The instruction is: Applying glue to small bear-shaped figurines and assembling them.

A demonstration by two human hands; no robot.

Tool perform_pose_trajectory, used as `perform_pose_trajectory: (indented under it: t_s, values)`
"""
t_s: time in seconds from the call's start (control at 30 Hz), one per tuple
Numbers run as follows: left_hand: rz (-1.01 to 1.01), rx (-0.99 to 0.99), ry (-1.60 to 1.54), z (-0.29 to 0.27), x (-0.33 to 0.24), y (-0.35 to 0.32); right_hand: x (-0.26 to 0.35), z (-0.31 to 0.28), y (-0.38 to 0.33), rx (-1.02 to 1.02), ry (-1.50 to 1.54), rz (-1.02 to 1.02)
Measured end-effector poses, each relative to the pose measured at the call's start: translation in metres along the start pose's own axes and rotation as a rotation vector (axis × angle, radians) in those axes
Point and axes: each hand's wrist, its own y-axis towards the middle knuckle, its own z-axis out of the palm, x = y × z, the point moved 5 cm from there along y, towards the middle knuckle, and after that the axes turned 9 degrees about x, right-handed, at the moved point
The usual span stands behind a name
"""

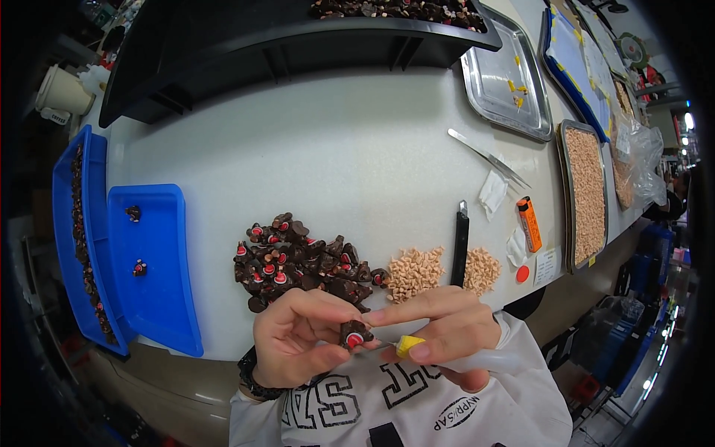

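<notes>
My left hand (302,339) pinches a small dark brown figurine (353,333) with a red and white patch on it. In my right hand (439,331) is a translucent squeeze bottle (495,362) with a yellow collar and a thin needle tip. That tip points left at the figurine; whether it touches cannot be made out. My right index finger reaches to the figurine's edge. Just beyond my hands lies a heap of similar brown figurines (287,257), many with red and white parts. To its right is a small pile of pale pink-beige pieces (415,273).
A black-handled craft knife (461,242) separates a second beige pile (481,270). Farther right are tweezers (488,158), an orange box (529,223) and a tray of beige pieces (584,190). Blue trays (186,283) stand left, a large black bin (298,48) at the back, a metal tray (484,97) behind.
</notes>
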Motion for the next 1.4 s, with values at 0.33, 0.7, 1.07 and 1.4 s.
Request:
perform_pose_trajectory:
  t_s: [0.33,0.7,1.07,1.4]
  values:
    - [0.018,0.005,-0.008,0.001,-0.001,-0.001,0.002,0.001,0.002,0.010,-0.054,-0.025]
    - [0.029,-0.011,0.060,0.002,-0.002,0.000,0.037,-0.024,-0.004,0.007,-0.407,-0.070]
    - [0.019,0.043,0.249,0.006,-0.004,-0.006,0.003,-0.057,-0.026,-0.019,-1.108,0.671]
    - [0.001,-0.035,0.370,0.007,-0.007,-0.008,-0.005,-0.047,-0.024,0.197,-1.173,0.646]
